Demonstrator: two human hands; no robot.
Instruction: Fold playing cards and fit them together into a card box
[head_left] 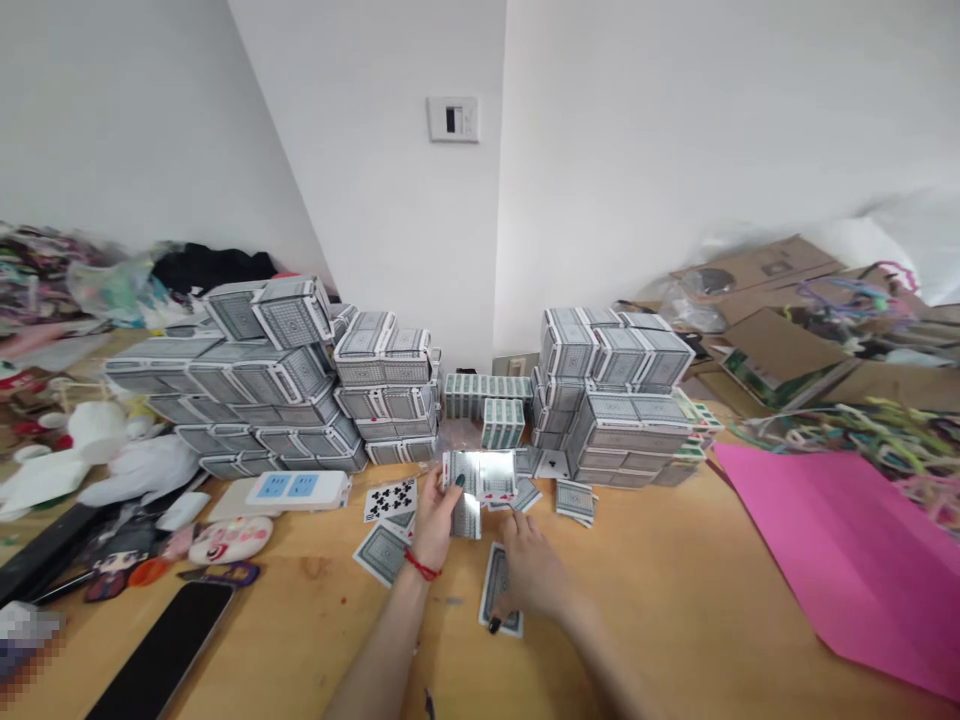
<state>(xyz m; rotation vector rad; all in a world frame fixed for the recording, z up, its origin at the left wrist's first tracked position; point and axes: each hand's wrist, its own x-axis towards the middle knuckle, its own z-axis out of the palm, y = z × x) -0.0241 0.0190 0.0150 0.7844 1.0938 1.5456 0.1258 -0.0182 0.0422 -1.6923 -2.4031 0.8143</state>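
My left hand (433,520) is closed around several playing cards (466,518) with grey patterned backs, joined at right angles into a cross-like piece; red pips show along one edge. My right hand (536,565), slightly blurred, hovers over or rests on a single face-down playing card (493,580). Its thumb is near the card's lower end and its fingers are spread apart. Loose cards lie around: a ten of clubs (391,499) face up, face-down cards (381,552) by my left wrist, and a small pile (575,500) to the right.
Blocks of folded cards are stacked at the left (262,385), centre left (386,385) and right (630,430). Green-edged card packs (502,422) stand between them. A power strip (300,489), a phone (165,650), a pink sheet (847,570) and cardboard boxes (780,345) surround the work area.
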